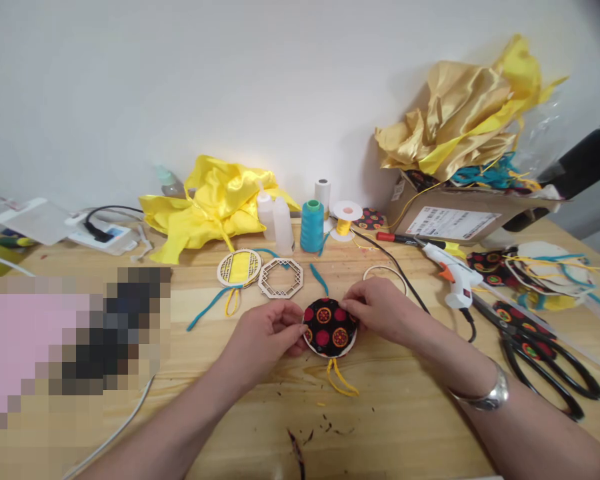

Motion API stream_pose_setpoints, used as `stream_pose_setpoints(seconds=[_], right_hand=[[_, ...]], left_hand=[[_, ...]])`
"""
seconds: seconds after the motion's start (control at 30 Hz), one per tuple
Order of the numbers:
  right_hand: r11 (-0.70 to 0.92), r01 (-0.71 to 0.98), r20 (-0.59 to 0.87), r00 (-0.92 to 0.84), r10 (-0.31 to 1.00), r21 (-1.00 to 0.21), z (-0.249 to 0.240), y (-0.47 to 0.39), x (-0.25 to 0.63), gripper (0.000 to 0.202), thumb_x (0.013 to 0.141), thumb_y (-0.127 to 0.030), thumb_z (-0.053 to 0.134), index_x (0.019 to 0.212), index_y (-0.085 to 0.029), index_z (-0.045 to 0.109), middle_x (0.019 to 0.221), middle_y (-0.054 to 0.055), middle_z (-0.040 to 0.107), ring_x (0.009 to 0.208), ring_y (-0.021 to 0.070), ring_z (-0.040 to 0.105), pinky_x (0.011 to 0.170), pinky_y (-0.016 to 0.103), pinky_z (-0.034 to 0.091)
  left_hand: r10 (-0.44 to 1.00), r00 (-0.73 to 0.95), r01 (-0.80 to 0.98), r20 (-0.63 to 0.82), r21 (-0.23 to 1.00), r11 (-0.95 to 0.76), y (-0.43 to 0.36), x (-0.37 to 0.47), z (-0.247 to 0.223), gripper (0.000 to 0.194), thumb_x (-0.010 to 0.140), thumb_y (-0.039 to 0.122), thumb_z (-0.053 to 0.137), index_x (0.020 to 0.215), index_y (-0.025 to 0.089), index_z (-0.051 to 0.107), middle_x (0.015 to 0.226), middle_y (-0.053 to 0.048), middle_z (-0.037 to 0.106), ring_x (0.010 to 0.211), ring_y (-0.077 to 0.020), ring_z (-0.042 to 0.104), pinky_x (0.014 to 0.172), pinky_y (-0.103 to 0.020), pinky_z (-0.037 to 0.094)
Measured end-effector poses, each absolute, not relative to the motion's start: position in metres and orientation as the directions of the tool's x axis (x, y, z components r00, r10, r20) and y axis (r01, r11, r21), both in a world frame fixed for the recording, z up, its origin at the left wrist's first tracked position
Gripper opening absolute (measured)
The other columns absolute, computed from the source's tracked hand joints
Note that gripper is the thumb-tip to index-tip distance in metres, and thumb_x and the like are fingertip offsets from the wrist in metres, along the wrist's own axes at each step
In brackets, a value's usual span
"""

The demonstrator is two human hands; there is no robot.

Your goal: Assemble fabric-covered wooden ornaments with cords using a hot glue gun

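Between my hands is a round disc (331, 328) covered in black fabric with red and orange circle patterns, its pale rim showing along the lower edge. A teal ribbon (319, 279) sticks out at its top and a yellow cord loop (341, 380) hangs from its bottom. My left hand (275, 327) pinches the disc's left edge between thumb and fingers. At the upper right edge, my right hand (375, 310) grips it the same way. Just behind lie an octagonal wooden lattice frame (264, 287) and a round lattice piece (221, 272) with yellow backing.
A white glue gun (453, 270) and large black scissors (530, 330) lie to the right. At the back stand a teal thread spool (312, 228), glue bottles (283, 227) and yellow satin (220, 200). A cardboard box (415, 217) holds more fabric. Dark scraps (296, 448) lie in front.
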State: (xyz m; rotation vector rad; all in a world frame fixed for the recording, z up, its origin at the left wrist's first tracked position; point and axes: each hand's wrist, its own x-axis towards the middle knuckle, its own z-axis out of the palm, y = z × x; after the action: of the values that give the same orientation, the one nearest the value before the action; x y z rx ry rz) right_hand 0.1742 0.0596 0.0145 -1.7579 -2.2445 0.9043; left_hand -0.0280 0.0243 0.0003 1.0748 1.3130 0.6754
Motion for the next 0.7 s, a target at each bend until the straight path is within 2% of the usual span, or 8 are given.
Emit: stream_pose_setpoints(seconds=[0.37,0.63,0.7], right_hand=[[0.14,0.842,-0.224,-0.293,0.929,-0.522,0.0147,0.0598,0.1739,0.025,0.08,-0.022,0.049,0.07,-0.018,0.072,0.066,0.004,0.069,0.06,0.0146,0.058,0.057,0.025,0.037],[0.144,0.843,-0.205,-0.286,0.936,-0.519,0.0107,0.0594,0.1732,0.023,0.079,-0.022,0.051,0.069,-0.019,0.072,0.067,0.004,0.07,0.061,0.0147,0.059,0.057,0.025,0.037],[0.151,0.843,-0.186,-0.282,0.941,-0.516,0.0109,0.0595,0.1735,0.024,0.08,-0.023,0.051,0.067,-0.019,0.071,0.065,0.004,0.069,0.059,0.0146,0.058,0.056,0.025,0.036]], left_hand=[[0.915,0.159,0.194,-0.37,0.921,0.339,0.0227,-0.0286,-0.0024,0.014,0.068,0.025,0.069,0.08,0.019,0.065,0.07,-0.001,0.07,0.06,-0.0158,0.066,0.057,-0.028,0.054],[0.916,0.15,0.199,-0.371,0.919,0.34,0.0235,-0.029,-0.0037,0.017,0.066,0.028,0.071,0.079,0.019,0.064,0.071,-0.001,0.07,0.062,-0.0178,0.066,0.058,-0.029,0.053],[0.924,0.147,0.248,-0.352,0.918,0.31,0.0219,-0.0298,-0.0043,0.015,0.069,0.03,0.069,0.079,0.02,0.063,0.068,0.0,0.069,0.058,-0.0168,0.064,0.055,-0.028,0.051]])
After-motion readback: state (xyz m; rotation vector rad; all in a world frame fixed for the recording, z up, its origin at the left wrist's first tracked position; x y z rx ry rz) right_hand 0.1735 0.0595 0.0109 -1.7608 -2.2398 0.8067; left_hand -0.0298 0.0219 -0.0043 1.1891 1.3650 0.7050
